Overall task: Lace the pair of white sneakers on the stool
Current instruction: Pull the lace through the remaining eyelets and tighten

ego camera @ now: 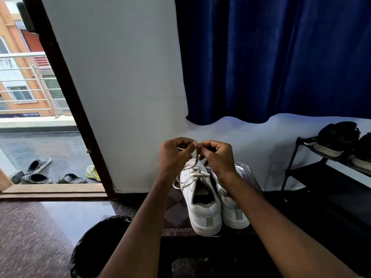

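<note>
White wall and a blue curtain (pixel 277 57) back a dark stool (pixel 176 215) bearing two white sneakers (pixel 202 199) side by side, heels toward the camera. Above their toes, the left hand (pixel 173 154) and right hand (pixel 217 156) meet, each pinching the lace (pixel 195 157) rising from the left sneaker.

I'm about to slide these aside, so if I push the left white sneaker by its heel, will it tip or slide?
The left sneaker likely slides rather than tips: its sole looks wide and flat on the stool. It probably drags, since both hands hold its lace taut above. It may nudge the right sneaker close beside it.
</note>
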Available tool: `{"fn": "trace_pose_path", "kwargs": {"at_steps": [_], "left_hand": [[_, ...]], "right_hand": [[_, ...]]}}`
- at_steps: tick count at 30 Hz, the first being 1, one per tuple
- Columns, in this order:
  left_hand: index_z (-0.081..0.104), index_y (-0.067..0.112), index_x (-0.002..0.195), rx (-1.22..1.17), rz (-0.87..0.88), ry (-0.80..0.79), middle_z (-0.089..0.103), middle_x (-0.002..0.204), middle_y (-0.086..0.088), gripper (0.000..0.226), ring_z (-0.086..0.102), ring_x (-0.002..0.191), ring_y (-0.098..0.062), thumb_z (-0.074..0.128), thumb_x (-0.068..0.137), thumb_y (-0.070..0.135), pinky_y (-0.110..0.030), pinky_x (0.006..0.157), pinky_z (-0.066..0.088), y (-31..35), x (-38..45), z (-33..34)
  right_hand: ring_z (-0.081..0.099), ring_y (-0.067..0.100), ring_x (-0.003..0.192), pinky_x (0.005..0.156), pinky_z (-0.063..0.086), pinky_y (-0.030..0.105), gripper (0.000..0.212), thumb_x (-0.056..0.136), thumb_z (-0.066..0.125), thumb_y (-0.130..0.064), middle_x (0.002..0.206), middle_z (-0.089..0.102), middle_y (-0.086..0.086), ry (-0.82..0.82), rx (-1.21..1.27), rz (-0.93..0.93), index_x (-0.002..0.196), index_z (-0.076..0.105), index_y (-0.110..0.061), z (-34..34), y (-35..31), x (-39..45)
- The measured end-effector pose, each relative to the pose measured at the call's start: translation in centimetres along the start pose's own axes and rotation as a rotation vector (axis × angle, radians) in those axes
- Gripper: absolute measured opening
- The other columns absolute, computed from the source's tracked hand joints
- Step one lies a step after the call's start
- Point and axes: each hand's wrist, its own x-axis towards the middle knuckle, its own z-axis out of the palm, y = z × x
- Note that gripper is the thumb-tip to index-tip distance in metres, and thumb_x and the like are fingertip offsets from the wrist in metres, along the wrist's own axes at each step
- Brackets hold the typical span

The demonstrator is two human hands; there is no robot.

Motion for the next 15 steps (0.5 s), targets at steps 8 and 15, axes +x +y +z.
{"fn": "trace_pose_path", "kwargs": {"at_steps": [8,15], "left_hand": [[0.085,0.022,0.087,0.038,0.041,0.061,0.078,0.077,0.009,0.008,0.07,0.061,-0.004,0.078,0.085,0.019,-0.021,0.057,0.053,-0.03,0.31,0.17],[0.085,0.025,0.088,0.101,0.157,0.073,0.076,0.078,0.01,0.011,0.067,0.065,-0.005,0.076,0.086,0.019,-0.016,0.056,0.043,-0.21,0.46,0.44]], "right_hand": [[0.075,0.01,0.075,0.072,0.061,0.026,0.012,0.086,0.085,-0.022,0.081,0.08,-0.002,-0.046,-0.068,-0.044,0.094,0.085,-0.013,-0.61,0.27,0.67],[0.076,0.007,0.086,0.084,0.061,0.025,0.01,0.091,0.08,-0.022,0.091,0.081,-0.006,-0.106,-0.054,0.023,0.1,0.083,-0.018,-0.41,-0.05,0.4]]}}
